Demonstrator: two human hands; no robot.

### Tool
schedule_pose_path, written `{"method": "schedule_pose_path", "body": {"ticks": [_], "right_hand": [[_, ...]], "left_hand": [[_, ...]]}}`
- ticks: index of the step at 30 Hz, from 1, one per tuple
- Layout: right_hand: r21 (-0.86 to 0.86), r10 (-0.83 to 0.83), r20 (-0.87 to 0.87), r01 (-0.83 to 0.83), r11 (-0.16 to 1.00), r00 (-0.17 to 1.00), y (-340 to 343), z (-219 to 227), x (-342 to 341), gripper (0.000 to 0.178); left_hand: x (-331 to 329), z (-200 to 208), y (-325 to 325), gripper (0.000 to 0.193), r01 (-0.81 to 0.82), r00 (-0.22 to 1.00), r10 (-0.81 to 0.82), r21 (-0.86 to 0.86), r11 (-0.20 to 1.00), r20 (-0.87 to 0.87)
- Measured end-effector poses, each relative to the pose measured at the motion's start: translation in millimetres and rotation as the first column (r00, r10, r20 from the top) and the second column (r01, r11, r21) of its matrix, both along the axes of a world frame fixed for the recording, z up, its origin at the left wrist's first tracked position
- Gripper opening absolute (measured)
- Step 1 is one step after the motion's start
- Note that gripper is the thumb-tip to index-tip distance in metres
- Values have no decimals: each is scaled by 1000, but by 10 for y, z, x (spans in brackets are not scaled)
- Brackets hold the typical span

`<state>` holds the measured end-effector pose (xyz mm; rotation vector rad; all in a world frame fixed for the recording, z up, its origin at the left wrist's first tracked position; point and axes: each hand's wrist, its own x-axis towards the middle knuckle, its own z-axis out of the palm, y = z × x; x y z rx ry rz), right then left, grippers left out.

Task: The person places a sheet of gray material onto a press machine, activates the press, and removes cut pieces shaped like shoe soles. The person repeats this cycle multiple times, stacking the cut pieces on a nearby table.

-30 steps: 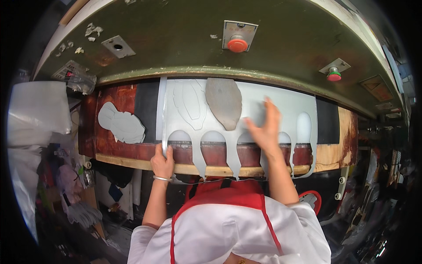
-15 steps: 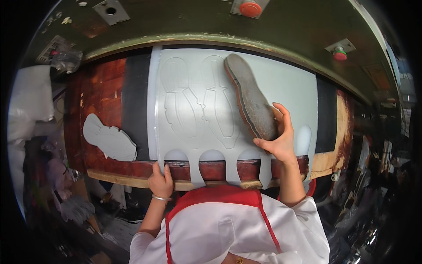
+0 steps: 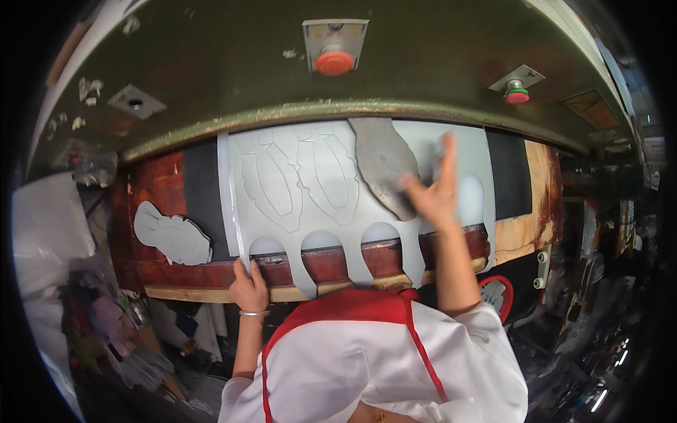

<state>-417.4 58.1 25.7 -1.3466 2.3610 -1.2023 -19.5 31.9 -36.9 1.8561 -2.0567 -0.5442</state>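
Observation:
A pale grey sheet (image 3: 331, 208) lies across the work board, with sole-shaped outlines cut into it and rounded notches along its near edge. On its right half rests a sole-shaped cutting die (image 3: 384, 162), brownish grey, its far end hidden under the green machine. My right hand (image 3: 437, 194) is open and slightly blurred at the die's right side, fingers spread, thumb near its edge; whether it touches cannot be made out. My left hand (image 3: 249, 287) is closed on the near left corner of the sheet. Cut sole-shaped pieces (image 3: 171, 235) lie stacked at the left.
Across the far side stretches a green machine beam (image 3: 423, 56) with a red push button (image 3: 335, 62) and a green-rimmed one (image 3: 517, 93). The reddish wooden board (image 3: 159, 176) has a raised front edge. A red round-rimmed container (image 3: 504, 296) stands below at the right.
My right hand has let go of the die's near end and spread its fingers. The view has shifted, and the green beam now covers the die's far end. My left hand stays at the sheet's corner.

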Motion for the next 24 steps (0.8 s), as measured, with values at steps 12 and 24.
{"method": "schedule_pose_path", "body": {"ticks": [12, 24], "right_hand": [[-463, -510, -261, 358, 811, 820, -851, 274, -1279, 93], [168, -456, 225, 427, 889, 861, 116, -501, -581, 39]], "left_hand": [[-786, 23, -1474, 29, -89, 992, 65, -233, 968, -106], [-800, -6, -1480, 30, -125, 987, 97, -233, 965, -127]]}}
